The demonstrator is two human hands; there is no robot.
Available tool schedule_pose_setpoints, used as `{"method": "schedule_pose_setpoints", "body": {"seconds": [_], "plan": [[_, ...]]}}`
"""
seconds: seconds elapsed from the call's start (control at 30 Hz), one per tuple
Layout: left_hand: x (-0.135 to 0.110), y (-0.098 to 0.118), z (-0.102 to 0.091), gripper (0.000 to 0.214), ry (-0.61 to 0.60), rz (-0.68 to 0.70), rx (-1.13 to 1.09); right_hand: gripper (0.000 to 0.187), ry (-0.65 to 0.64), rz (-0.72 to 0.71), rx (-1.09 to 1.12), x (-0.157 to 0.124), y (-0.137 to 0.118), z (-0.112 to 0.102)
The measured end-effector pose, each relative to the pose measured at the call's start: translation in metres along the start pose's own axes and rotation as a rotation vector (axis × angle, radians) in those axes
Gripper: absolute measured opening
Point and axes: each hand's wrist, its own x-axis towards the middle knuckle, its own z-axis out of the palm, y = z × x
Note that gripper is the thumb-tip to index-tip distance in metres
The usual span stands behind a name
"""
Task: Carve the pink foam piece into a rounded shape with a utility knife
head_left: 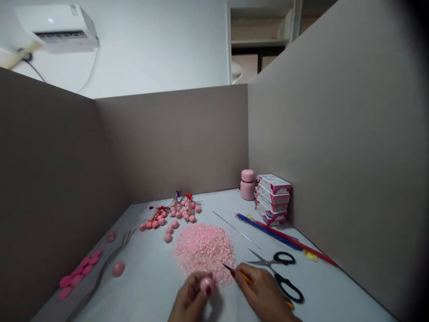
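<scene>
Gently, the left hand (191, 298) is pinching a light, soft-looking pink clay ball (207, 286) by its sides, while the right hand (262, 291) is gripping a thin yellow stick (246, 277) beside the pink crumb heap (204, 250).

the pink granules (204, 250) look rough, the scissors (270, 267) shiny metal with glossy black plastic handles.

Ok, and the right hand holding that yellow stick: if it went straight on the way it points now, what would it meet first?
Probably the heap of pink crumbs. The dark tip of the yellow stick in the right hand aims at its near edge, though depth is hard to judge from this view.
</scene>
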Motion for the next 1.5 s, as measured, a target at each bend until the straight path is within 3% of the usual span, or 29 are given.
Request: {"method": "schedule_pose_setpoints", "body": {"seconds": [0.03, 0.1, 0.27, 0.4, 0.53, 0.73, 0.9, 1.2, 1.5], "plan": [[0.006, 0.003, 0.0, 0.037, 0.134, 0.041, -0.047, 0.036, 0.001, -0.006, -0.004, 0.0, 0.001, 0.0], [0.014, 0.007, 0.002, 0.042, 0.238, 0.012, -0.115, 0.036, -0.005, -0.034, -0.007, 0.0, 0.004, 0.001], [0.017, -0.007, 0.018, 0.043, 0.086, 0.045, -0.202, 0.036, -0.01, -0.061, -0.036, 0.001, 0.013, 0.006], [0.016, -0.02, 0.02, 0.049, 0.121, -0.012, -0.263, 0.036, -0.016, -0.086, -0.034, 0.0, 0.018, 0.008], [0.014, -0.016, 0.012, 0.051, 0.156, -0.072, -0.352, 0.037, -0.03, -0.077, -0.074, -0.002, 0.016, 0.007], [0.011, -0.012, 0.011, 0.05, 0.226, -0.192, -0.504, 0.037, -0.05, -0.079, 0.001, 0.002, -0.007, 0.004], [0.009, -0.01, 0.012, 0.041, 0.244, -0.175, -0.518, 0.036, -0.056, -0.143, 0.057, 0.006, -0.027, 0.005], [0.003, 0.0, 0.014, 0.034, 0.322, -0.302, -0.61, 0.032, -0.052, -0.19, 0.116, -0.006, -0.016, 0.012], [0.003, -0.001, 0.016, 0.031, 0.222, -0.299, -0.655, 0.028, -0.103, -0.288, 0.103, -0.011, -0.023, 0.005]]}}
